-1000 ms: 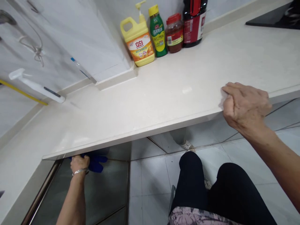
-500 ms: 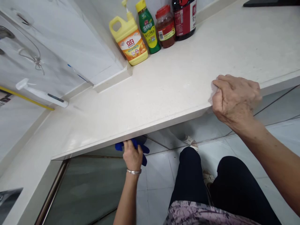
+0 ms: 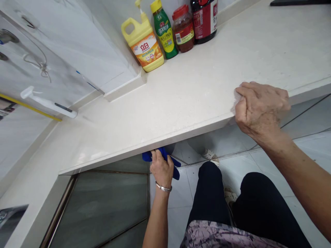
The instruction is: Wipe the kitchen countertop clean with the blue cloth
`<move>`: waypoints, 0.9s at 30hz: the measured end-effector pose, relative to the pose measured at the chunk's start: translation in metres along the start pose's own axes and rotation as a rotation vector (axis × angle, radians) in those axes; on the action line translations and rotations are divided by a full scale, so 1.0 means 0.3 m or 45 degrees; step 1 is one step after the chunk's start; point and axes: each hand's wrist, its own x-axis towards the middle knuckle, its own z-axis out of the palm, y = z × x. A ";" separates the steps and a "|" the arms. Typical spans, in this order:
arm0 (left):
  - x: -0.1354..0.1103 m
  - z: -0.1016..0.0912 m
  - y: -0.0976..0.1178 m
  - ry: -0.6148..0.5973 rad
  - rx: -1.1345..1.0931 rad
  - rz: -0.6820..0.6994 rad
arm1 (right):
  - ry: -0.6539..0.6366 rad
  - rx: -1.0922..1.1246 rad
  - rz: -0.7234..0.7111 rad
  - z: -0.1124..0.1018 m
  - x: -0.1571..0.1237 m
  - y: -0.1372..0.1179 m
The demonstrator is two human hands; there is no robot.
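My left hand [image 3: 161,168] is closed on a blue cloth [image 3: 176,173], just below the front edge of the pale countertop [image 3: 181,100]. The cloth lies against the cabinet front under the edge, and parts of it stick out on both sides of my fingers. Further right, my right hand [image 3: 262,105] rests on the countertop's front edge with its fingers curled over it. The palm's underside is hidden.
Along the back wall stand a yellow detergent bottle [image 3: 146,46], a green sauce bottle [image 3: 165,32], a red-lidded jar [image 3: 184,32] and a large dark bottle [image 3: 204,22]. A white brush-like tool [image 3: 49,103] leans in the left corner. Glossy cabinet doors [image 3: 111,203] are below.
My left hand has slid to the right along the underside of the counter edge, taking the blue cloth with it. My right hand stays in place.
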 end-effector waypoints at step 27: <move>0.011 0.018 -0.362 -0.050 0.050 -0.304 | 0.001 0.005 0.006 -0.016 -0.008 0.010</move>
